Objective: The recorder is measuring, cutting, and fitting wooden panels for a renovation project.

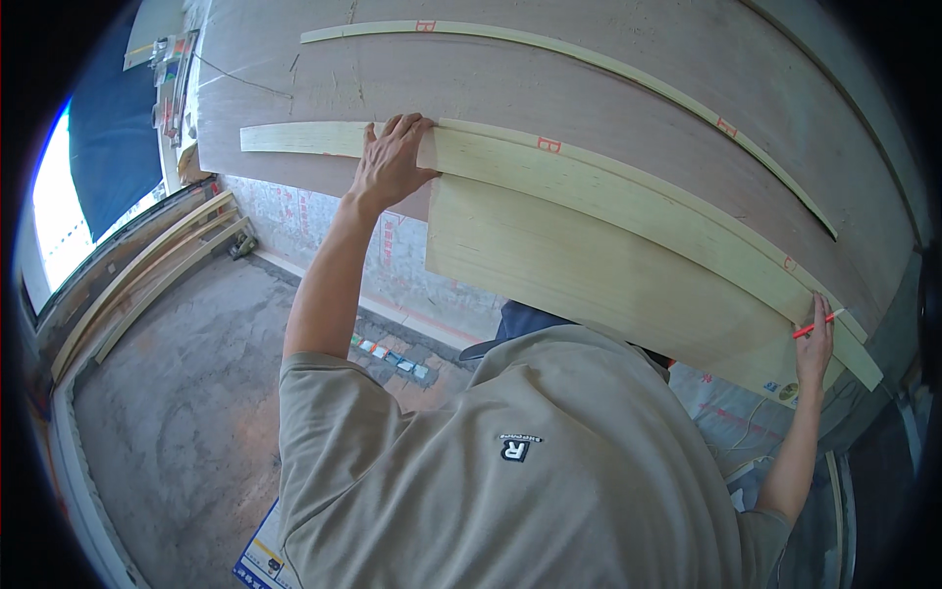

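Observation:
My left hand point(395, 164) spans a pale wooden board point(608, 201), near its left end, fingers over the far edge and thumb at the near one. A narrow wooden strip point(299, 138) continues left from under that hand. The board lies over a wider pale plywood sheet point(549, 245), whose near edge reaches toward my body. At the board's right end my right hand point(814, 337) pinches a red pencil point(818, 324) and rests against the wood. Whatever lies under my left palm is hidden.
A large brownish panel surface point(608, 108) spreads beneath the wood, with a second thin wooden strip point(549, 41) farther off. Several curved wooden strips point(147, 280) lean at the left. Below are a rough concrete floor point(196, 353), a row of tiles point(388, 358) and a box point(260, 555).

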The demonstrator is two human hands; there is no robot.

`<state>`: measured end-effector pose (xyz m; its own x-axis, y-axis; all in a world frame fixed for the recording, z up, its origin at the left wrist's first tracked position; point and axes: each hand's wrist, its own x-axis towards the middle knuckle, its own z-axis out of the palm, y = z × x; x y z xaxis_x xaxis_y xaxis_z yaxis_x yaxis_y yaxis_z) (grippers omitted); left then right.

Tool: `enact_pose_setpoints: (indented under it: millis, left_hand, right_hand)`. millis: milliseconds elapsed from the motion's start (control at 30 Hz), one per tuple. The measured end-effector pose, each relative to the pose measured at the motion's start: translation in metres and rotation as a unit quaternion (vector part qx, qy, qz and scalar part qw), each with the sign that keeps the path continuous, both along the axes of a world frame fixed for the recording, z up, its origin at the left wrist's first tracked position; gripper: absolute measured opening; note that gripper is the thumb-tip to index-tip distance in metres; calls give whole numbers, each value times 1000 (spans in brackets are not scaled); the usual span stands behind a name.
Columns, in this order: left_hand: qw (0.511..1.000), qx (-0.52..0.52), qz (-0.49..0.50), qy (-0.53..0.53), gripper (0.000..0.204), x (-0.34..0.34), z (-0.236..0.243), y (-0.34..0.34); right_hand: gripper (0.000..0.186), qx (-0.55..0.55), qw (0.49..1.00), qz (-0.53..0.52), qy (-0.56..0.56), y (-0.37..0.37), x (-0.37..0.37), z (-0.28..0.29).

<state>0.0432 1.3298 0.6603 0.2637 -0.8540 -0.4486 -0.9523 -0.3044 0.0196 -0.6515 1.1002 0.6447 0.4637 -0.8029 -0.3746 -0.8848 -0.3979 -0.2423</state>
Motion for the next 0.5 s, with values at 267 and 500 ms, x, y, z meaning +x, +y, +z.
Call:
enact_pose_setpoints:
  millis: [267, 500]
  left_hand:
    - [998, -41, -26, 36, 70, 2, -7, -4]
    - [993, -69, -21, 90, 70, 26, -18, 22]
  right_hand:
    - [74, -7, 1000, -5, 3, 0, -3, 3]
    - [49, -62, 997, 48, -11, -2, -13, -45]
